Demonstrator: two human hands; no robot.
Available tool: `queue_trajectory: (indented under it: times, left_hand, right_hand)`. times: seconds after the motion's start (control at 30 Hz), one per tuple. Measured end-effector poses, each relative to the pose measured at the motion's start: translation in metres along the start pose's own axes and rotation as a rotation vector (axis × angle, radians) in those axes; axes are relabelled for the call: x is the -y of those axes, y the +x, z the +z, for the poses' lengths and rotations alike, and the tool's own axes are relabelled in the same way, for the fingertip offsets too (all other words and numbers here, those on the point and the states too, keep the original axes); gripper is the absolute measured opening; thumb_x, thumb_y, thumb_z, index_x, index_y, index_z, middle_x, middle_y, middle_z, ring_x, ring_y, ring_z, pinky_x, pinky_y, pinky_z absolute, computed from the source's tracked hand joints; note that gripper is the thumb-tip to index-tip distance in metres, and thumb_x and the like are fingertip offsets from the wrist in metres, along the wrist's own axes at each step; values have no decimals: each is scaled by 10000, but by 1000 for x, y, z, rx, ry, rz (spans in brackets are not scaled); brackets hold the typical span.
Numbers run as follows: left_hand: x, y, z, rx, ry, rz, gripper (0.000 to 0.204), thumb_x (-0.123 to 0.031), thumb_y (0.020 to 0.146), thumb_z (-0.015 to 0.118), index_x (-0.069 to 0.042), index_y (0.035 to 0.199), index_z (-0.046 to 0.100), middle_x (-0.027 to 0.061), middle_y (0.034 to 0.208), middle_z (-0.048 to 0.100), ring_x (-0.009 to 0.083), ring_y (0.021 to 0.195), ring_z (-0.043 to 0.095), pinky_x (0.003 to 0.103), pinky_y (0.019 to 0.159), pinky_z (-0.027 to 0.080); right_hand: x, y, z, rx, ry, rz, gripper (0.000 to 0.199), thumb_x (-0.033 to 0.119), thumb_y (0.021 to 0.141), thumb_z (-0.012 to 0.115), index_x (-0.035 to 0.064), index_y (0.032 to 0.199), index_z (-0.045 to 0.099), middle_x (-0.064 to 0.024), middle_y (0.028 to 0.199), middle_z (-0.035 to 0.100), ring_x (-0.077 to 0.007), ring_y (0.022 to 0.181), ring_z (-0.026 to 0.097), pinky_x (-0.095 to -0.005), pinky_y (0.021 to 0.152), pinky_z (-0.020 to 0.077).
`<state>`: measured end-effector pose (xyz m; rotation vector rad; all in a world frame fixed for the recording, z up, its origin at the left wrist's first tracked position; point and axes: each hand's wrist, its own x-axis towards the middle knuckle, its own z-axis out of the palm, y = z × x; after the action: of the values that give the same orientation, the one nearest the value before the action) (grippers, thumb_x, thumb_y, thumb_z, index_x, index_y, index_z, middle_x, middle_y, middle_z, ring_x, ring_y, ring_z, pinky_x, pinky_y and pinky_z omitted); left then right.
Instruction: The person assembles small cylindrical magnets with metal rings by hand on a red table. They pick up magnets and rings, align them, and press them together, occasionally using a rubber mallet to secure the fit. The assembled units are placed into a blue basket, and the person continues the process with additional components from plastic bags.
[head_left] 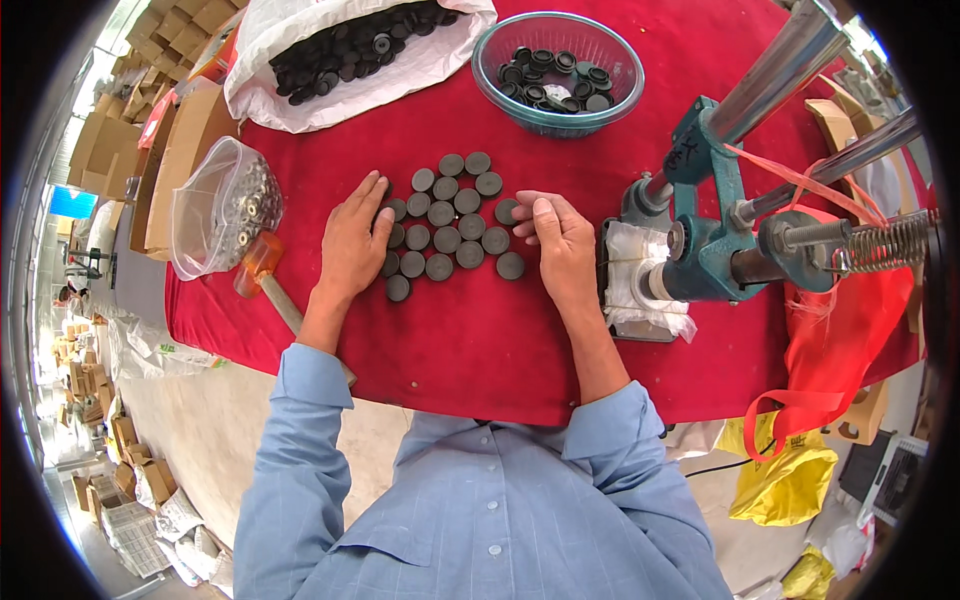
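Several dark grey round caps (441,213) lie flat in a loose cluster on the red tablecloth (450,340) in front of me. At the cluster's left edge rests my left hand (355,238), its fingers stretched out and the thumb apart, covering part of a cap or two beside it. My right hand (562,245) is at the right side, fingers loosely bent and apart from the thumb. Its fingertips reach to a single cap (507,211) there, touching it or very close. Neither hand has anything lifted off the cloth.
A green hand press (700,240) with a white-wrapped base stands right of my right hand. Behind are a clear bowl (560,122) of black caps and a white sack (270,100) of more. To the left, a mallet (263,255) lies by a plastic tub (195,225) of metal parts.
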<state>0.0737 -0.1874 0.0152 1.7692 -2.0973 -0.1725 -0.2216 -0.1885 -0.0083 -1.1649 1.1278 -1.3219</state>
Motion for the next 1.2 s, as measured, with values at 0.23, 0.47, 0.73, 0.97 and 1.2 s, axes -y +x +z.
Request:
queue_trajectory:
  times: [0.23,0.47,0.73,0.97,1.2]
  left_hand:
    - [-47,-19,-3,-13,139,176,436,-233,1048,622,-65,1450,635,113,1544,585,327,1500,471,549,1224,326]
    - [-50,-18,4,-5,51,155,376,-183,1035,623,-56,1382,690,103,1487,628,313,1454,522,533,1216,340]
    - [-63,-32,11,10,86,137,470,-183,1017,643,-41,1465,618,111,1570,554,314,1519,450,551,1236,307]
    - [-69,-36,12,6,137,107,567,-244,1023,655,-30,1536,541,106,1654,473,302,1573,376,581,1252,263]
    - [-73,-36,16,60,162,175,546,-235,1032,636,-68,1545,551,63,1639,508,286,1581,368,600,1264,205]
  right_hand:
    - [5,1,0,-21,-15,-15,346,226,1116,517,-20,1210,741,-108,958,777,-153,813,717,-317,750,569]
    - [4,-1,1,-6,-25,-11,346,223,1113,517,-23,1208,740,-117,965,780,-168,812,724,-331,757,576]
    - [2,-1,1,-5,-14,18,349,229,1108,519,-21,1211,740,-117,965,781,-170,811,725,-328,760,575]
    - [4,1,2,-3,-30,-7,347,229,1106,522,-21,1209,739,-118,963,780,-173,812,730,-331,761,580]
    - [7,-1,3,-3,-30,12,353,231,1105,519,-31,1203,736,-132,968,781,-182,812,731,-339,771,585]
